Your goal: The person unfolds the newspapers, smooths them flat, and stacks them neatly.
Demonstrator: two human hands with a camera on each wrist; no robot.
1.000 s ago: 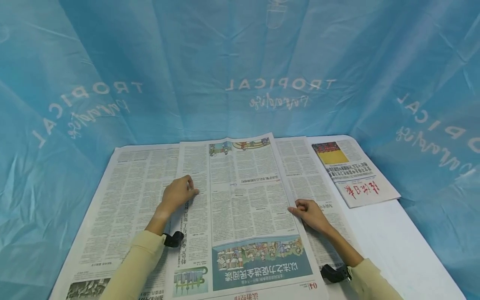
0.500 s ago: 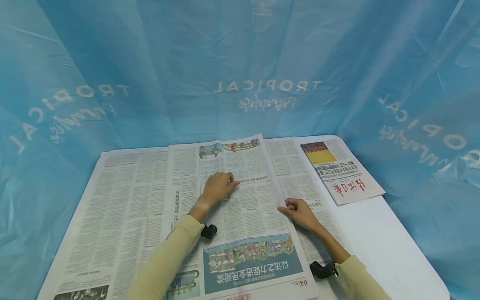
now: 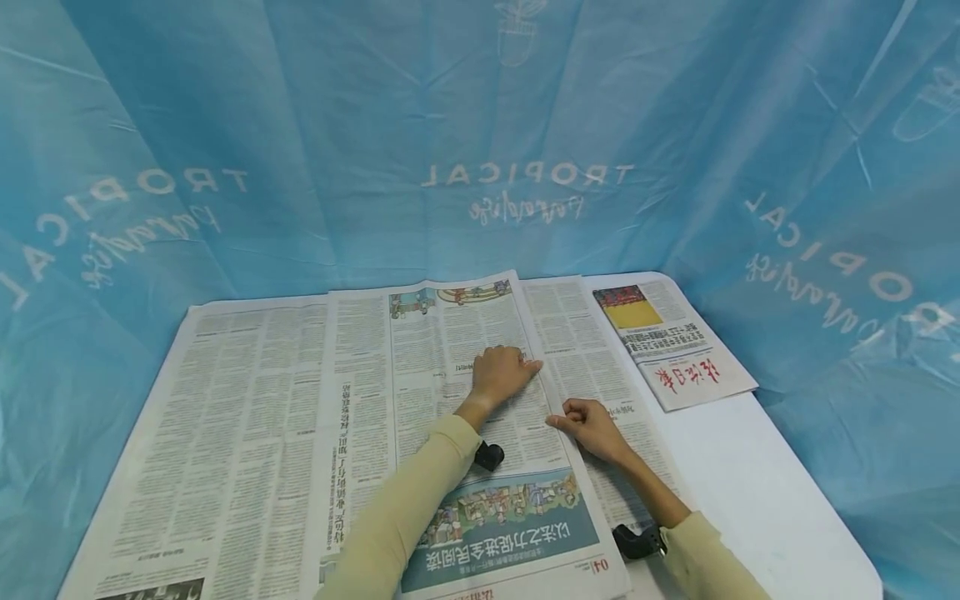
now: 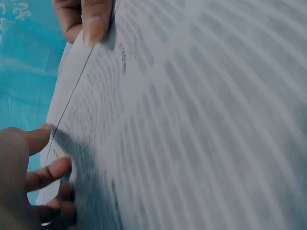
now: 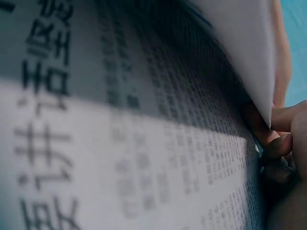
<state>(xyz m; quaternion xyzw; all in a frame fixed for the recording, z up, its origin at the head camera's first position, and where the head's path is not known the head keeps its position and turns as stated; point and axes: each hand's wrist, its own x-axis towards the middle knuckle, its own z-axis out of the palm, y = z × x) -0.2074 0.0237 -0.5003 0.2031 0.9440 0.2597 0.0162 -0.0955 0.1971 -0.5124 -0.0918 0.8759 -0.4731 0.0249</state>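
Note:
A newspaper (image 3: 420, 400) printed with cartoon pictures lies in the middle of the table over other opened sheets. At its right edge my right hand (image 3: 592, 429) pinches the page, thumb on top and fingers beneath. In the right wrist view, the page (image 5: 244, 43) rises in a curve off the printed sheet below, its corner at my right hand's fingers. My left hand (image 3: 504, 375) is farther up the same edge, thumb pointing right. Its thumb and fingers are apart and bent, fingertips close at the paper's edge in the left wrist view.
A folded newspaper (image 3: 675, 346) with a red masthead and a yellow picture lies at the right back. The white tabletop (image 3: 765, 492) shows on the right. A blue printed curtain (image 3: 480, 125) hangs behind and at both sides.
My left hand has travelled right across the newspaper from its left side to near its right edge. My right hand keeps its pinch on that edge. The view has shifted slightly right.

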